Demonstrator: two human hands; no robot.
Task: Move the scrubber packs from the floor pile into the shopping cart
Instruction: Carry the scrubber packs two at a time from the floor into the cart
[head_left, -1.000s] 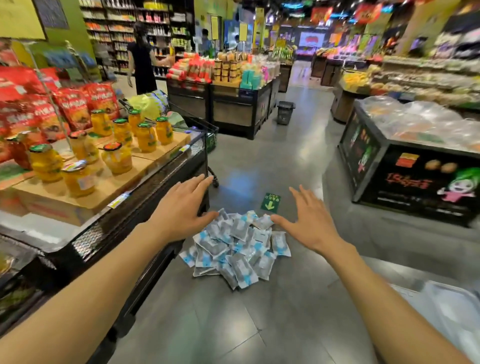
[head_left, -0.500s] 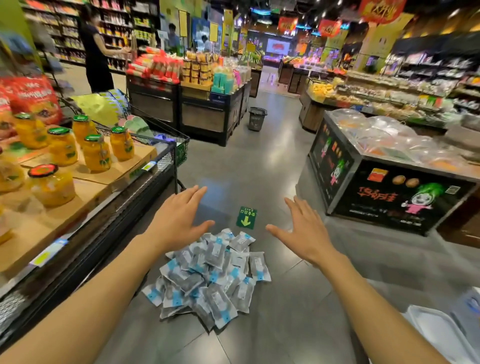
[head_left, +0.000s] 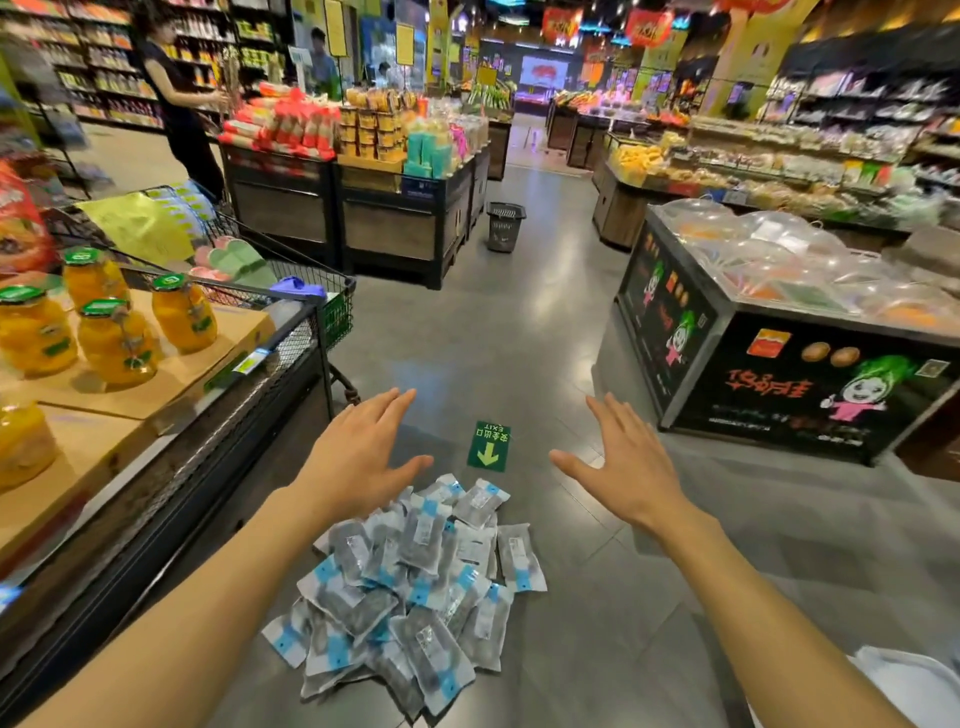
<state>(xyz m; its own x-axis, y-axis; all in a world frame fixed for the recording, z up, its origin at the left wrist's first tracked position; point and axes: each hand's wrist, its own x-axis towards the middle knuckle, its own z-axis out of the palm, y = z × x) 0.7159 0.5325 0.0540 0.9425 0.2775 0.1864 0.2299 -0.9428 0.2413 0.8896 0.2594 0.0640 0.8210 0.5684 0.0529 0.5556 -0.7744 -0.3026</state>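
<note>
A pile of scrubber packs (head_left: 415, 582), grey pads in clear wrappers with blue bands, lies on the grey floor tiles in front of me. My left hand (head_left: 358, 457) hovers above the pile's far left edge, fingers straight and spread, holding nothing. My right hand (head_left: 618, 467) is held out to the right of the pile, fingers also straight, empty. The shopping cart (head_left: 317, 291), black wire with a green panel, stands behind the left display and holds yellow and green goods.
A low shelf (head_left: 171, 415) with jars of yellow fruit (head_left: 117, 338) runs along my left. A black produce bin (head_left: 779, 374) stands on the right. A green exit sticker (head_left: 489, 446) marks the floor beyond the pile. A black basket (head_left: 505, 226) and a person (head_left: 176, 98) are farther off.
My view has tilted up and pulled back, so the pile now sits lower in the frame. Both hands stay spread and empty above it.
</note>
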